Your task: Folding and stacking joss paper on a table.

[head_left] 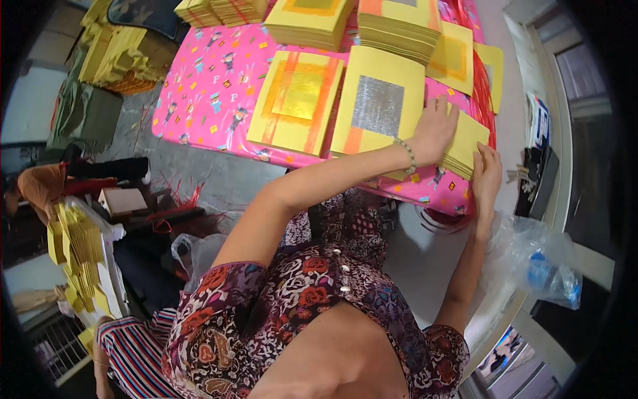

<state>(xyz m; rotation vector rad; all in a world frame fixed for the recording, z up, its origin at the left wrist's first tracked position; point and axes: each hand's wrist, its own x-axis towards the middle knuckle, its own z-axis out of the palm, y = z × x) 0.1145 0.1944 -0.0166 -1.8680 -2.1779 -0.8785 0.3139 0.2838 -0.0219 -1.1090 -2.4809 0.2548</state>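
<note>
My left hand [435,131] lies open, fingers stretched over the top of a yellow paper stack [468,136], while my right hand [488,174] bends its fingers at the stack's right end; whether that hand grips or only presses, I cannot tell. The stack sits at the near right corner of the pink tablecloth [445,195]. If my 2 hands push unevenly, I think its sheets could fan out or slip over the near edge. My left forearm [339,169] passes close by the silver-patched stack [379,106], so a careless sweep could nudge it. Red strings [480,83] trail along the right edge and might snag my fingers. Room is tight here; bare cloth opens up leftward, beyond the gold-patched stack [299,96].
</note>
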